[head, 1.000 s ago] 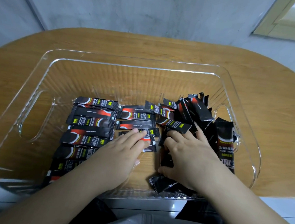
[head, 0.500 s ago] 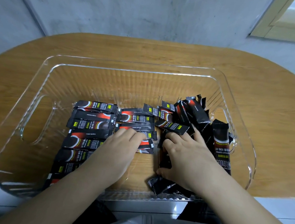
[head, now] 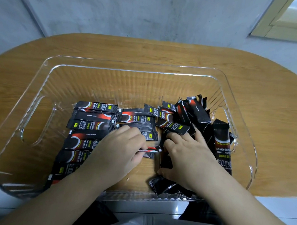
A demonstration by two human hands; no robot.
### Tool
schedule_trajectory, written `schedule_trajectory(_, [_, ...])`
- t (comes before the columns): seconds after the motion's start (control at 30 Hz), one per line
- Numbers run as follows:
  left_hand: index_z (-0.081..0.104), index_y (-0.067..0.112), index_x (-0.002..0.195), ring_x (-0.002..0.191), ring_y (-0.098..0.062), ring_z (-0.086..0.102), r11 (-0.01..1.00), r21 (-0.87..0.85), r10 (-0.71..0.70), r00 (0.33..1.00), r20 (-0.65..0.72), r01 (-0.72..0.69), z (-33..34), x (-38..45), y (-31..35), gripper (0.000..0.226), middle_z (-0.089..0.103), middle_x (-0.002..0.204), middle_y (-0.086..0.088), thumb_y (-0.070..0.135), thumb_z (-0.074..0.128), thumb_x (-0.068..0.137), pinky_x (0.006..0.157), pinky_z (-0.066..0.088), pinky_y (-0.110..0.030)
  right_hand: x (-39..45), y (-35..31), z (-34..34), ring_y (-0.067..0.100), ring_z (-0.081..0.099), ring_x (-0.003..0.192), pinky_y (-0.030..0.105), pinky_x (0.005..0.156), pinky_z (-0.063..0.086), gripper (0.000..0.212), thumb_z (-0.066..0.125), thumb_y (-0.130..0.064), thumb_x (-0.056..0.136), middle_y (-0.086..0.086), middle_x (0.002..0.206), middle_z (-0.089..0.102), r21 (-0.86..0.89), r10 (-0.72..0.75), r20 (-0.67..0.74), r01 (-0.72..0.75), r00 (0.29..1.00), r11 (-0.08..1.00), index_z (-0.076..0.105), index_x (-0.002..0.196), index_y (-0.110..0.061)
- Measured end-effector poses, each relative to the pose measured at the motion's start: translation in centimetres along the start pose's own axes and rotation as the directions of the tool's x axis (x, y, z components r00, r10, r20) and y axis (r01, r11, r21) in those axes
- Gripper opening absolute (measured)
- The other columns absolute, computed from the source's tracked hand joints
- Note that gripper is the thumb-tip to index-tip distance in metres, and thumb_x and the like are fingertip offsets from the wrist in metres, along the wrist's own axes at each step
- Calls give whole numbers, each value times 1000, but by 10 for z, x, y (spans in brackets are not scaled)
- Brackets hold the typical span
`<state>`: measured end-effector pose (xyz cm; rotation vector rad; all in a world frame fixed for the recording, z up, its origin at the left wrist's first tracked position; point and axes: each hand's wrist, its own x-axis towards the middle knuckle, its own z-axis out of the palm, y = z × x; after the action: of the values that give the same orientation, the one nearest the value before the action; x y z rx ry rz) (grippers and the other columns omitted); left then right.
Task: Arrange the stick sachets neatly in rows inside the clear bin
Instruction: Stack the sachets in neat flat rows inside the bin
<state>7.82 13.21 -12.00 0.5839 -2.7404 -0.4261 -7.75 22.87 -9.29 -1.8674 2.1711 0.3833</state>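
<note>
Two hands work inside the clear bin (head: 49,69), which stands on the wooden table (head: 272,94). Only the head view is available, so everything below comes from it.

Left column: stick sachets (head: 94,116) lie flat and parallel against the bin floor, stacked from the far end toward the near wall. A second, shorter column (head: 137,117) starts just beside it, toward the middle.

Right side: an unsorted pile (head: 193,112) leans against the right wall, with sachets tilted and overlapping.

Left hand (head: 120,150): the fingers are curled and pinch one sachet (head: 151,149) by its end, at the near end of the second column. Half a second earlier this hand lay flatter over the same spot, with the fingers reaching forward; it has since drawn back slightly and closed on the sachet. By this judgement, the sachet is being squared into the next slot of the second column.

Right hand (head: 188,156): the fingers are spread and press down on dark sachets at the edge of the pile; the thumb touches another near the front wall. Its position has barely changed.

Status: the task is roughly half complete. The pile remains to be sorted, and the bare floor between the hands is the likely next placement area.
</note>
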Motion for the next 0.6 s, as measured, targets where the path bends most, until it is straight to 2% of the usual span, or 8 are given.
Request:
schedule_trajectory(0.1, [50,27,66,63,-7,47,999,34,35,988,149,-41,0,-4,1,28,48,66,15,24,78,65,48,37,-18,0,0,1,19,23,136,48,115,-9,69,46,-66,84,-5,145,30,4,1,-8,-1,1000,1000,35,136,-23])
schedule_trajectory(0.2, [35,34,64,60,-4,38,995,84,27,969,245,-49,3,-6,-3,48,42,62,17,33,82,59,44,29,-15,0,0,0,19,23,137,48,114,-9,68,45,-66,85,-5,145,30,1,1,-7,-1,1000,1000,35,137,-22])
schedule_trajectory(0.27, [40,34,66,63,-4,38,994,99,15,968,250,-41,6,-6,-7,40,43,65,18,46,79,62,48,24,-13,0,0,0,19,23,137,48,114,-10,68,44,-66,85,-5,145,30,1,1,-9,-1,1000,1000,35,137,-22])
schedule_trajectory(0.3, [48,34,71,67,-3,38,995,96,8,969,249,-33,6,-6,-6,32,45,69,18,53,73,67,52,23,-12,0,0,0,19,23,137,48,114,-10,68,44,-66,85,-5,145,30,4,2,-11,-2,1000,1000,36,136,-22])
schedule_trajectory(0.37, [55,33,84,76,-4,39,998,68,0,969,247,-17,5,-5,-2,31,46,79,18,63,58,75,58,26,-15,0,0,0,19,23,136,47,114,-11,67,45,-65,85,-5,145,31,11,2,-16,-2,1000,1000,36,136,-23])
schedule_trajectory(0.47, [57,31,92,83,-6,42,998,64,-27,972,235,12,5,-5,0,30,47,85,17,58,56,81,67,32,-23,0,0,1,19,23,136,48,114,-11,67,45,-65,85,-4,145,30,1,0,-13,0,1000,1000,36,136,-22])
schedule_trajectory(0.6, [59,29,80,76,-8,54,991,123,-79,963,256,48,4,-2,-3,22,52,78,16,45,73,74,57,34,-20,-1,0,0,19,22,137,48,114,-11,67,45,-65,85,-4,144,31,2,-3,-22,3,1000,1000,37,135,-22])
